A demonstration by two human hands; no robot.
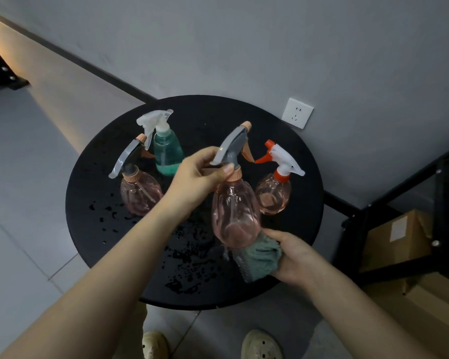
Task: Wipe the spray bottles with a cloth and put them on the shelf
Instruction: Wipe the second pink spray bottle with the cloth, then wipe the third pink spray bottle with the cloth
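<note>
Pink spray bottle (235,213) with a grey trigger head hangs above the round black desk (94,182), and we hold it by the neck in our left hand (196,177), whose fingers (227,169) are closed around the collar just under the trigger. Our right hand (294,257) grips a bunched teal cloth (259,257), fingers curled shut on it, and presses it against the bottle's lower end. Three more bottles stand upright on the desk: a second pink bottle (140,195) at the left, a teal bottle (167,154) with a clear trigger just behind it, and a small pink bottle (274,194) with a white and red trigger at the right. Water droplets (189,268) speckle the near part of the desk. A black shelf (389,203) holding cardboard boxes (397,242) stands at the right, against the grey wall.
</note>
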